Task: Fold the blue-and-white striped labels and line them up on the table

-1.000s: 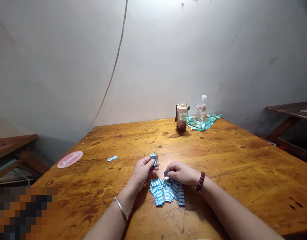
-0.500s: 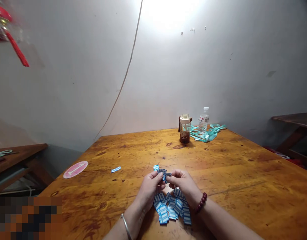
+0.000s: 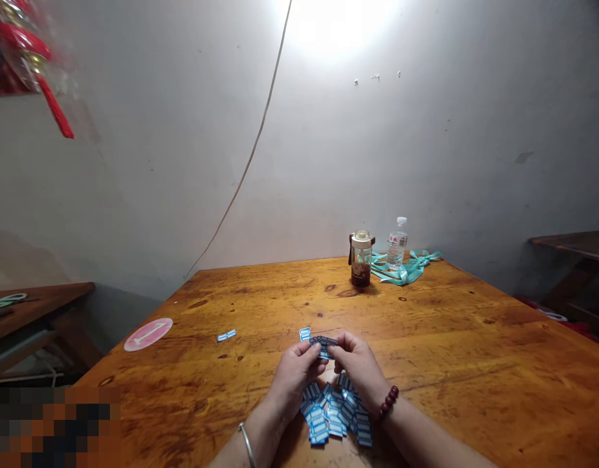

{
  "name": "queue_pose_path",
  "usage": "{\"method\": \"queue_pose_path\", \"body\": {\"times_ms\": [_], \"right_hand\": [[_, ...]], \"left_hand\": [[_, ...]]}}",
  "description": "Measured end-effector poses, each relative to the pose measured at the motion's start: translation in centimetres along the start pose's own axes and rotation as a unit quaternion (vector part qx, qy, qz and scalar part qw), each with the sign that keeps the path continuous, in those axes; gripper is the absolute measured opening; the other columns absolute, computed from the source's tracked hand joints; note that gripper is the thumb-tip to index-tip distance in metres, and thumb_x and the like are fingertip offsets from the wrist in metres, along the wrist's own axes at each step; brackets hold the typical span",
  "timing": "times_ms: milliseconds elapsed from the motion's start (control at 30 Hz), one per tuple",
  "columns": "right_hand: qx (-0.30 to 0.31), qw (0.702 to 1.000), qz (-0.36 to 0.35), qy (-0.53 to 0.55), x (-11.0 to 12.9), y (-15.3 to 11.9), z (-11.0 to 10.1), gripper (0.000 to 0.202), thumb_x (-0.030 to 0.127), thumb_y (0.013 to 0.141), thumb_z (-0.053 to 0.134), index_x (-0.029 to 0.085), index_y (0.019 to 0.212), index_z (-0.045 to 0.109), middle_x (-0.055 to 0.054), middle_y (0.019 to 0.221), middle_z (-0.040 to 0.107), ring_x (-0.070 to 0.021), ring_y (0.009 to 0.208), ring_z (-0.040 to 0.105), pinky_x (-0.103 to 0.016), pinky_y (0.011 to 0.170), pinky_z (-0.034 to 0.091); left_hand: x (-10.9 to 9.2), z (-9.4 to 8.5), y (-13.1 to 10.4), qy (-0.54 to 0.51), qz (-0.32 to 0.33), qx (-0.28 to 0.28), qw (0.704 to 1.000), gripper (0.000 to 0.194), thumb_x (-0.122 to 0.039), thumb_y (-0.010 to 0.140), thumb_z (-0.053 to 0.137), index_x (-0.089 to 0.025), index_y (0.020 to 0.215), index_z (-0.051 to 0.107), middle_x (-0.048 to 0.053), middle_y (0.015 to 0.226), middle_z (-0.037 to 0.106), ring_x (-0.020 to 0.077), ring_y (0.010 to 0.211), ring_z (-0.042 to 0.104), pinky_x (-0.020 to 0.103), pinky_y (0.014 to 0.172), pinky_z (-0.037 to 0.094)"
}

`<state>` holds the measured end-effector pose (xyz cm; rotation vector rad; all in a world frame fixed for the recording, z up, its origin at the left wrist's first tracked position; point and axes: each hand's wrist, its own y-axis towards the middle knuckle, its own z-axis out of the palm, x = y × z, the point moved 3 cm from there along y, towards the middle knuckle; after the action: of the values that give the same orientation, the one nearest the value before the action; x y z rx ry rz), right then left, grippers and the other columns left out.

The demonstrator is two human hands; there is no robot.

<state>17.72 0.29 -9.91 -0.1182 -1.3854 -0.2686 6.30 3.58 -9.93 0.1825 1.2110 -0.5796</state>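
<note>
My left hand (image 3: 295, 376) and my right hand (image 3: 361, 365) meet above the wooden table (image 3: 450, 364). Between their fingertips they pinch small dark-faced cards with blue edges (image 3: 324, 341), one beside or over another; I cannot tell how many. Below and between my wrists lies a loose heap of small blue-and-white striped cards (image 3: 335, 413). Just beyond my left fingers is another blue-and-white card (image 3: 305, 333), partly covered by the hand. Farther left, a small blue-and-white strip (image 3: 226, 336) lies by itself.
A lidded cup with dark liquid (image 3: 361, 263) stands at the back, beside a clear water bottle (image 3: 397, 244) and a tangle of turquoise ribbon (image 3: 411, 270). A round pink sticker (image 3: 148, 334) is at the left edge. Side tables (image 3: 40, 305) flank this one.
The held cards, spread apart before, are now closer together in one line, and my fingertips have drawn nearer to each other. The view has tilted up slightly.
</note>
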Motion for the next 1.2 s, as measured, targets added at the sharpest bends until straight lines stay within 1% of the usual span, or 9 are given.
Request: {"method": "queue_pose_path", "body": {"times_ms": [133,400,533,633,700,833,1000,1100,1200], "right_hand": [[-0.005,1.000,-0.010,-0.003,-0.7,0.3,0.0,0.020,0.029,0.063,0.059,0.014,0.064,0.046,0.003,0.054,0.047,-0.0078,0.044,0.042,-0.016,0.038,0.034],[0.005,0.998,0.053,0.035,-2.0,0.4,0.1,0.033,0.038,0.061,0.064,0.017,0.063,0.038,0.006,0.049,0.044,-0.0072,0.031,0.038,-0.015,0.027,0.029],[0.034,0.993,0.083,0.077,-2.2,0.2,0.2,0.037,0.041,0.062,0.065,0.017,0.065,0.036,0.008,0.044,0.040,-0.0082,0.031,0.038,-0.016,0.028,0.029],[0.072,0.991,0.091,0.065,-2.1,0.3,0.1,0.038,0.043,0.063,0.065,0.016,0.067,0.038,0.006,0.048,0.042,-0.0077,0.034,0.039,-0.016,0.031,0.030],[0.080,0.995,0.059,0.027,-1.6,0.5,-0.1,0.038,0.042,0.062,0.067,0.015,0.070,0.041,0.005,0.053,0.044,-0.0069,0.038,0.040,-0.015,0.034,0.030],[0.058,0.996,-0.050,-0.045,-0.2,0.8,-0.9,0.031,0.038,0.067,0.065,0.014,0.078,0.049,0.005,0.056,0.043,-0.0063,0.044,0.038,-0.015,0.038,0.028],[0.082,0.988,-0.089,-0.099,0.0,0.5,-1.0,0.015,0.028,0.074,0.057,0.013,0.076,0.054,0.002,0.062,0.048,-0.0099,0.056,0.044,-0.018,0.049,0.034],[0.100,0.980,-0.119,-0.127,0.0,0.2,-0.7,0.010,0.023,0.076,0.052,0.013,0.075,0.055,0.001,0.065,0.050,-0.0110,0.061,0.046,-0.019,0.054,0.036],[0.084,0.980,-0.132,-0.124,0.2,0.2,-0.8,0.009,0.020,0.074,0.052,0.014,0.070,0.054,0.002,0.063,0.049,-0.0105,0.060,0.044,-0.019,0.054,0.035]], "left_hand": [[0.0,0.2,0.1,0.021,0.000,-0.002,1.000,0.027,-0.029,0.067,0.063,-0.008,0.083,0.060,0.004,0.067,0.056,0.0056,0.056,0.050,0.014,0.054,0.042],[0.0,0.3,-0.3,0.023,-0.004,0.008,1.000,0.027,-0.031,0.070,0.060,-0.008,0.084,0.059,0.005,0.071,0.057,0.0060,0.058,0.050,0.013,0.051,0.039],[0.0,0.4,-0.3,0.020,-0.007,0.022,1.000,0.027,-0.030,0.070,0.059,-0.008,0.085,0.059,0.006,0.074,0.057,0.0068,0.061,0.051,0.013,0.052,0.039],[0.1,0.3,-0.2,0.027,-0.006,0.027,0.999,0.026,-0.030,0.071,0.059,-0.008,0.083,0.058,0.004,0.069,0.055,0.0057,0.057,0.049,0.013,0.050,0.037],[0.1,0.1,0.0,0.032,0.001,0.032,0.999,0.025,-0.030,0.071,0.058,-0.007,0.081,0.058,0.003,0.065,0.053,0.0050,0.054,0.047,0.013,0.048,0.036],[0.1,-0.2,0.2,0.044,0.010,0.027,0.999,0.025,-0.031,0.071,0.058,-0.008,0.080,0.056,0.003,0.065,0.053,0.0062,0.055,0.049,0.014,0.048,0.038],[0.2,0.4,0.0,0.062,-0.001,0.066,0.996,0.027,-0.032,0.073,0.056,-0.009,0.086,0.056,0.006,0.073,0.057,0.0097,0.058,0.055,0.016,0.049,0.041],[0.2,0.5,-0.1,0.059,-0.003,0.083,0.995,0.025,-0.031,0.072,0.057,-0.009,0.084,0.056,0.006,0.073,0.058,0.0099,0.058,0.056,0.016,0.049,0.041],[0.0,0.4,-0.3,0.039,-0.021,0.079,0.996,0.028,-0.035,0.073,0.056,-0.009,0.083,0.056,0.008,0.074,0.058,0.0117,0.062,0.058,0.016,0.050,0.042]]}}
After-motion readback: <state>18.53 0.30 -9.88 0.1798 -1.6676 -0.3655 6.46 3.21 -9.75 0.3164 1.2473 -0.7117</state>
